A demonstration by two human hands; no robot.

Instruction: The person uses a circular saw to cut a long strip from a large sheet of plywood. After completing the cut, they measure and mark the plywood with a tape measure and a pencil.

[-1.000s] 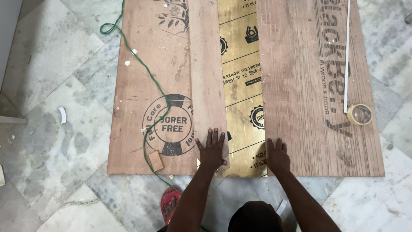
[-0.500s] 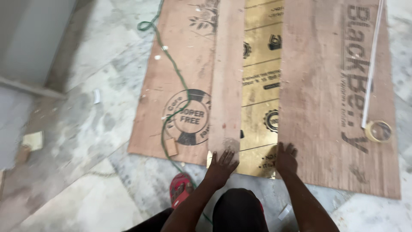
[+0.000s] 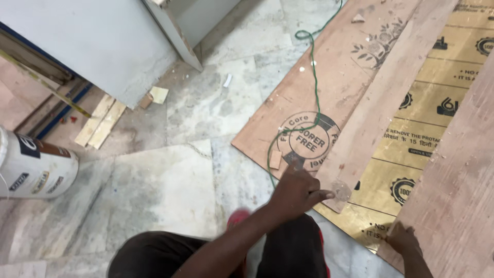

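Progress, judged from the layout: the narrow brown plywood strip [image 3: 381, 103] is already laid flat on the floor, running from the 6 o'clock corner near the hands up toward 1 o'clock. It lies between the wide brown plywood sheet with a round printed stamp [image 3: 309, 98] at its 9 o'clock side and the gold printed laminate sheet [image 3: 427, 128] at its 3 o'clock side. Whether it overlaps either cannot be told. Final alignment of the strip's near end appears unfinished, since both hands are at that end.

Left hand [image 3: 297, 191]: fingers loosely curled together, fingertips touching the strip's near corner; nothing is clamped. Right hand [image 3: 404, 239]: laid flat, fingers together, on the near edge of a second wide brown plywood board [image 3: 458, 190] at 4 o'clock, just beside the laminate's near edge; only part of it is seen, and no grip is visible.

Count:
- plywood pieces: 3 (two wide, one narrow strip)
- gold laminate sheet: 1
- green cord [image 3: 309, 87]: 1, trailing across the stamped sheet from 12 o'clock down to the left hand
- small wooden block [image 3: 275, 159]: 1, on the stamped sheet beside the cord
- white cylindrical bucket [image 3: 36, 167]: 1, lying at 9 o'clock on the marble floor [image 3: 170, 190]
- pale timber offcuts [image 3: 100, 121]: a few, at 10 o'clock; exact number is not clear.
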